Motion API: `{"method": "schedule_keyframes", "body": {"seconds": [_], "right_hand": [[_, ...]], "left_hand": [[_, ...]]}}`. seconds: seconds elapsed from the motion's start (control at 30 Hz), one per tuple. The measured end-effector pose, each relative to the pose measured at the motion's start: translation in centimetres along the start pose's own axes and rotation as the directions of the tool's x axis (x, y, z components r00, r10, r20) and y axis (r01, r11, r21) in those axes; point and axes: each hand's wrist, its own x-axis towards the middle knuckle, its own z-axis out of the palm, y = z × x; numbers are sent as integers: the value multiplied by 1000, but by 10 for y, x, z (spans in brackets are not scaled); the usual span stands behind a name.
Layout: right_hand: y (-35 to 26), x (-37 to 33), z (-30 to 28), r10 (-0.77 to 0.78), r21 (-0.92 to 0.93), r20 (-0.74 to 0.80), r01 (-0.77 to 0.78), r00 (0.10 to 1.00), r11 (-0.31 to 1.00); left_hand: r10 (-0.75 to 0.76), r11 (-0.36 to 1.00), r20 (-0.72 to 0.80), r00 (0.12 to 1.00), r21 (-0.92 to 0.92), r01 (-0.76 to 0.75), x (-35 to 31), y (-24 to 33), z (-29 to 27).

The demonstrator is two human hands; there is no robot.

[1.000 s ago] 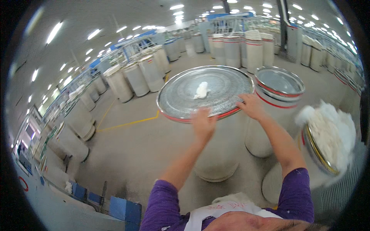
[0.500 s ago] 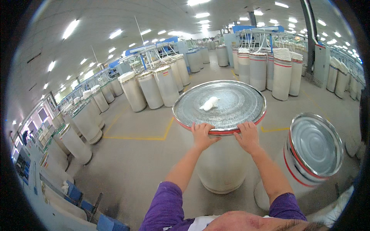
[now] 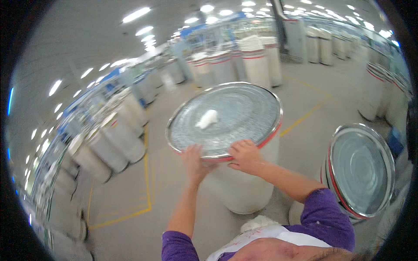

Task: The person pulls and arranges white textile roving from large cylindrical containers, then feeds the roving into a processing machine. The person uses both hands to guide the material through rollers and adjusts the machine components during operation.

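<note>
A tall pale sliver can (image 3: pixel 244 191) stands in front of me. Inside its shiny rim, a round metal plate (image 3: pixel 244 117) sits near the top, and a small tuft of white fibre (image 3: pixel 207 118) lies on it left of the middle. My left hand (image 3: pixel 193 162), slightly blurred, grips the near rim with its fingers over the edge. A little to its right, my right hand (image 3: pixel 246 155) also holds the rim, fingers on top and thumb below. Both forearms reach up from purple sleeves.
Close on my right stands another can with a metal plate (image 3: pixel 361 167) and red bands. Rows of cans, some heaped with white fibre (image 3: pixel 251 43), stand ahead and to the left (image 3: pixel 119 143) beside machines. Yellow lines (image 3: pixel 148 187) mark the grey floor.
My view has swung to the right, so the rows of cans appear further left. The gripped can now sits left of its former place in view; both hands are still on its rim.
</note>
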Motion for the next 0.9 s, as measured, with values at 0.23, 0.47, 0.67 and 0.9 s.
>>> {"method": "schedule_keyframes", "body": {"seconds": [0.23, 0.47, 0.67, 0.9], "right_hand": [[174, 92, 102, 113, -70, -220, -131, 969, 989], [353, 170, 179, 422, -248, -140, -444, 896, 861], [563, 212, 276, 455, -423, -256, -522, 853, 741], [597, 232, 444, 704, -663, -218, -632, 676, 401]], "left_hand": [[-20, 1000, -108, 994, -4, 20, 99, -97, 173], [-580, 773, 591, 561, 181, 608, -62, -319, 240], [-741, 478, 659, -127, 650, 591, -273, -448, 154], [-915, -64, 237, -326, 713, 698, -221, -609, 190]]}}
